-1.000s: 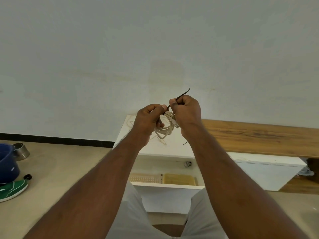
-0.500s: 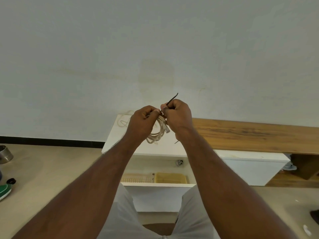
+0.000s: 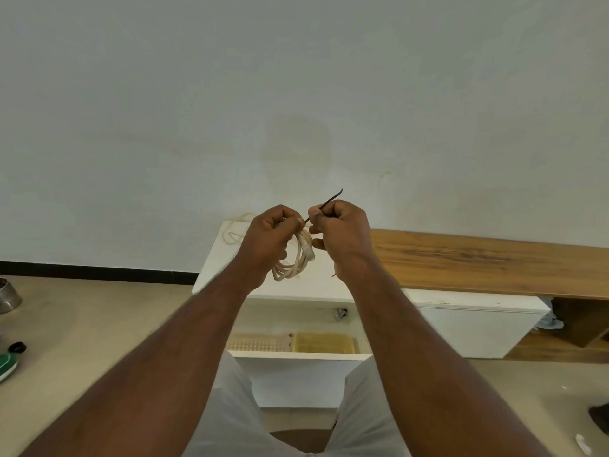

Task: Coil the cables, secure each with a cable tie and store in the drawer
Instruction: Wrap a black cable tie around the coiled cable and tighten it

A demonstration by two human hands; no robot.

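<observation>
A coiled cream cable hangs in front of me above the white cabinet top, with a clear plug at its right side. My left hand is closed around the top of the coil. My right hand pinches a thin black cable tie, whose tail sticks up and to the right. The tie runs down between my two hands to the coil. A second loose cream cable lies on the cabinet top behind my left hand. Below, the white drawer stands pulled open.
Inside the drawer lie a yellow plastic box and a cream perforated tray. A wooden shelf runs right along the wall. On the floor at left are a steel bowl and a green shoe.
The view has shifted slightly. My hands have drawn a little apart, and the tie's tail shows longer between them. The coil stays in my left hand.
</observation>
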